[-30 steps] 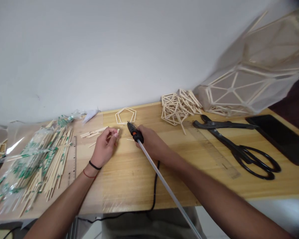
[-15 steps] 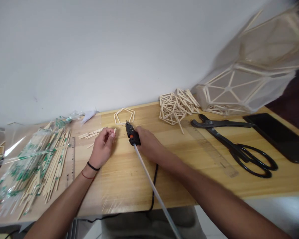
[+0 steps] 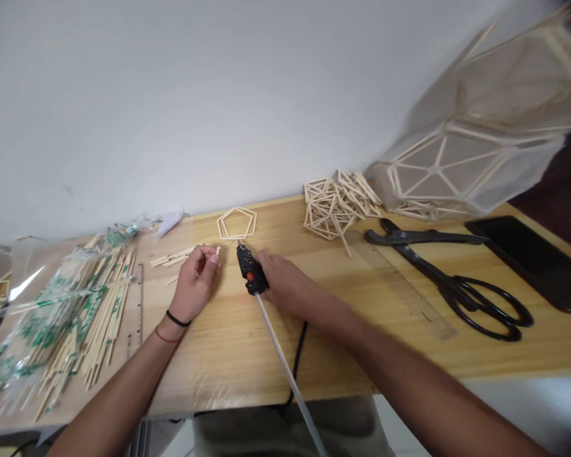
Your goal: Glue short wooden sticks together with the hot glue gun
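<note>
My left hand [image 3: 196, 283] pinches a short wooden stick [image 3: 217, 251] above the wooden table [image 3: 342, 317]. My right hand [image 3: 280, 279] grips a black glue gun [image 3: 247, 270] with an orange switch, and a clear glue rod [image 3: 285, 371] trails back from it toward me. The gun's nozzle points at a wooden pentagon frame [image 3: 236, 223] lying flat near the wall. A few short cut sticks [image 3: 176, 257] lie just left of my left hand.
Bundles of wrapped wooden sticks [image 3: 71, 311] and a ruler [image 3: 136, 311] lie at the left. A heap of stick frames [image 3: 335, 206], large black scissors [image 3: 452, 276], a clear ruler [image 3: 402, 285], a dark phone [image 3: 533, 257] and a large polyhedral stick model [image 3: 476, 152] occupy the right.
My right hand has tilted the glue gun and drawn it slightly left and down, so the nozzle now sits closer to the stick. My left hand has barely shifted.
</note>
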Demonstrator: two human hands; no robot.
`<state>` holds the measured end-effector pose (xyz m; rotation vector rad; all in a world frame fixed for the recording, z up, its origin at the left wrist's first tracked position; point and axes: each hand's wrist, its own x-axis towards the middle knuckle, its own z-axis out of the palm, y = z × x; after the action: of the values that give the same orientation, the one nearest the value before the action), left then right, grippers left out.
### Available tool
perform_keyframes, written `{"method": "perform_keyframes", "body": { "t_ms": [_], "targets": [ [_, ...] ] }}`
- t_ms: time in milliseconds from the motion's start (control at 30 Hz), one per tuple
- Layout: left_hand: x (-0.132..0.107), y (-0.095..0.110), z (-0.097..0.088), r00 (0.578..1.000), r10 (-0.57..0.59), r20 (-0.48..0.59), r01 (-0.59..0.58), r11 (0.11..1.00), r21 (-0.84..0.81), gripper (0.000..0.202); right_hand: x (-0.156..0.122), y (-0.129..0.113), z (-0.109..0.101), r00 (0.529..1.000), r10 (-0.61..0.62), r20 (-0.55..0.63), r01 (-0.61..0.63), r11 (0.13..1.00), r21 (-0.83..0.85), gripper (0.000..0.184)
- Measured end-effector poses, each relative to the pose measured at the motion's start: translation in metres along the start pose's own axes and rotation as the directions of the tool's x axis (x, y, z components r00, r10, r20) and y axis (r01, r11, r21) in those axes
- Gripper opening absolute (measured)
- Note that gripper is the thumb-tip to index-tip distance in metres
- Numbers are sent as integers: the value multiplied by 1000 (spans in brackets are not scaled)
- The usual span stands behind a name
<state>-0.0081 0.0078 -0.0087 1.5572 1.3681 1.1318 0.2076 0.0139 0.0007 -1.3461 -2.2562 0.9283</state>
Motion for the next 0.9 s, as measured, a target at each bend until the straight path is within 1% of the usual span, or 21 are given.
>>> {"method": "perform_keyframes", "body": {
  "t_ms": [67, 133, 200, 233, 333, 400, 467, 533, 600, 733, 900],
  "targets": [
    [0, 1, 0, 1000, -4, 1, 4, 1000, 2, 31, -1, -1, -3, 999, 51, -12, -51, 998, 29, 38],
    [0, 2, 1, 1000, 0, 12, 0, 1000, 7, 33, -2, 1, -9, 993, 109, -46, -104, 990, 98, 31],
    [0, 3, 1, 999, 8, 34, -8, 1000, 11, 33, -3, 4, -13, 986, 142, -87, -119, 967, 225, 25],
    [0, 4, 1, 999, 11, 48, -11, 1000, 16, 33, -3, 6, -14, 985, 142, -103, -105, 947, 304, 22],
    [-2, 5, 2, 996, 17, 87, -19, 999, 27, 33, 0, 14, -12, 990, 92, -107, -21, 847, 532, 12],
    [-4, 6, 2, 994, 19, 112, -22, 999, 26, 33, 3, 18, -6, 995, 50, -82, 15, 757, 653, 14],
    [-7, 7, 2, 991, 14, 135, -17, 1000, 16, 33, 6, 20, -1, 998, 38, -56, 16, 667, 745, 19],
    [-8, 8, 3, 989, 1, 149, -1, 1000, 5, 32, 8, 20, 3, 998, 43, -44, 9, 603, 797, 22],
    [-9, 10, 3, 988, -11, 157, 11, 1000, -1, 32, 8, 17, 4, 998, 49, -38, 3, 570, 822, 23],
    [-10, 12, 3, 986, -8, 168, 8, 1000, 1, 33, 7, 12, 4, 999, 42, -17, -8, 530, 848, 25],
    [-10, 11, 3, 983, 1, 182, -4, 1000, 17, 34, 7, 13, 5, 998, 60, -5, -25, 488, 872, 31]
  ]
}}
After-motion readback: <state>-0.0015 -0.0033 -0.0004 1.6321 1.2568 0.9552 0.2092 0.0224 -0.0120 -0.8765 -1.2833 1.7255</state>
